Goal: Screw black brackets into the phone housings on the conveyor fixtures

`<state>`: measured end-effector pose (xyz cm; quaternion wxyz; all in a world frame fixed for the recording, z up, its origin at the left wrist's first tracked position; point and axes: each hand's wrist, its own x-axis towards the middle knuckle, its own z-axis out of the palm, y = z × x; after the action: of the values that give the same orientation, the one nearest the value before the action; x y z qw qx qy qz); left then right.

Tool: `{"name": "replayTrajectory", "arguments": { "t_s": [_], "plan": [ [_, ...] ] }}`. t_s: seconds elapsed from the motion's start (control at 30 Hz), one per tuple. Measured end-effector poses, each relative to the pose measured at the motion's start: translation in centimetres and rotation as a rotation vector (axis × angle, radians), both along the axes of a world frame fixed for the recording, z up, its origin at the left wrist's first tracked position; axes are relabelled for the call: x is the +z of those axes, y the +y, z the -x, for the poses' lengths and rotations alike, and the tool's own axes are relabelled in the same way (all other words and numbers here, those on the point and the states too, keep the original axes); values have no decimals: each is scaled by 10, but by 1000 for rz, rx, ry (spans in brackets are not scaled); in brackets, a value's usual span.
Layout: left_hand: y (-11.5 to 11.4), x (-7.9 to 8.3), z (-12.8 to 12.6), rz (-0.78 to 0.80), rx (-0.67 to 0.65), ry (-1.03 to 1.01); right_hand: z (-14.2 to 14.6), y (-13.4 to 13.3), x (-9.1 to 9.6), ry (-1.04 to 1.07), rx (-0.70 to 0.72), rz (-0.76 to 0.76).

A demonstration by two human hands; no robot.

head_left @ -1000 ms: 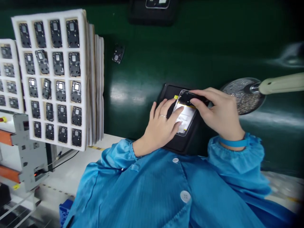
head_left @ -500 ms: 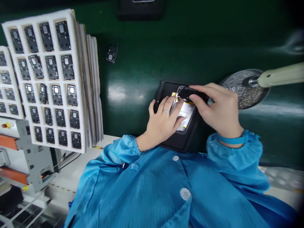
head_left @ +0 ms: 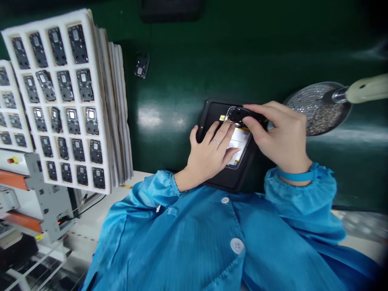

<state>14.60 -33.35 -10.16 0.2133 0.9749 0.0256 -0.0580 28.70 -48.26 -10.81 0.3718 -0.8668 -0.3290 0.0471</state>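
An opened smartphone [head_left: 239, 146], its white battery showing, lies in a black tray-like fixture [head_left: 222, 182]. My left hand [head_left: 209, 155] rests over the phone's left side, fingers spread and fingertips at its upper part. Between thumb and index finger, my right hand [head_left: 280, 131] pinches a black plastic phone part [head_left: 238, 114] at the phone's top end. That part looks similar to the pieces in the white foam tray. Its underside and any contact with the phone's inside are hidden.
White foam trays [head_left: 65, 66] of black phone parts stand stacked at left. One loose black part [head_left: 141, 66] lies on the green table [head_left: 169, 81]. At right is a round dish [head_left: 321, 115] of small metal bits under a pale handle [head_left: 368, 89]. Another black fixture [head_left: 171, 11] sits at the top.
My view has shifted slightly. Both hands keep nearly the same place at the phone, with the left fingers moved a little and the black part still in my right hand.
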Motion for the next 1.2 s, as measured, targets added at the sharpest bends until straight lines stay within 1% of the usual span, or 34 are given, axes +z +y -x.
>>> {"name": "replayTrajectory", "arguments": {
  "t_s": [0.1,0.27,0.37,0.57,0.83,1.07,1.2],
  "plan": [
    [0,0,0,2,-6,3,0,-1,-1,0,1,5],
    [-1,3,1,4,-11,30,1,-2,-2,-19,6,-55],
    [-3,5,2,-12,-25,36,2,-3,-3,-19,-12,-59],
    [-6,3,1,-21,11,39,3,-3,-4,-7,-21,-62],
    [-7,-2,3,-215,38,-74,3,-1,-11,-44,-23,-117],
    [-6,1,3,-222,-13,-63,3,-3,-12,-48,-18,-170],
    [-6,1,2,-219,-18,-54,2,-4,-13,-44,-20,-170]
  ]
}}
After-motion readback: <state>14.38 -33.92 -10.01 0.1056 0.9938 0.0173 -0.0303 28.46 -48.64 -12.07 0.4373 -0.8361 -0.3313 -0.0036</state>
